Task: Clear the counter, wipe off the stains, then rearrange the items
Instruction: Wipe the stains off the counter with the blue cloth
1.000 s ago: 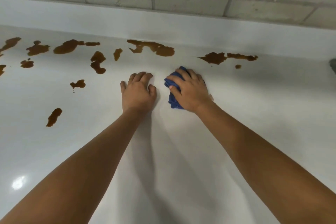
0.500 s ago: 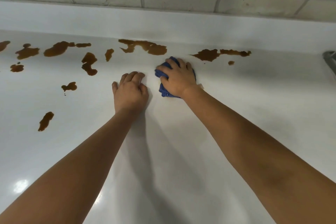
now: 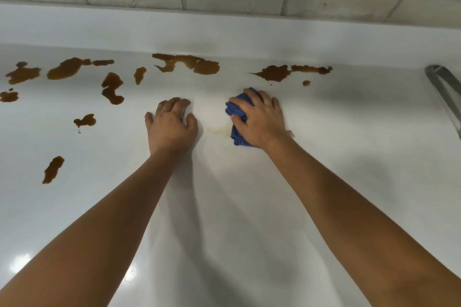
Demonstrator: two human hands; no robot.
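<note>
Fingers (image 3: 252,103) of right hand (image 3: 259,122) curled over, pressing blue cloth (image 3: 235,111) flat on worktop (image 3: 224,207). Left hand (image 3: 171,124) flat beside it, fingers together, bracing, holding nothing. Cloth had shifted right and slightly nearer since half second earlier, leaving faint brown smear (image 3: 219,131) between hands. Stains (image 3: 189,63) along back and left untouched. Judgement: wiping barely begun; smear needs second pass; rearranging far off.

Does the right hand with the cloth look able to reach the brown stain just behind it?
Probably yes: the right hand presses the blue cloth on the counter, and nothing lies between it and that stain.
</note>
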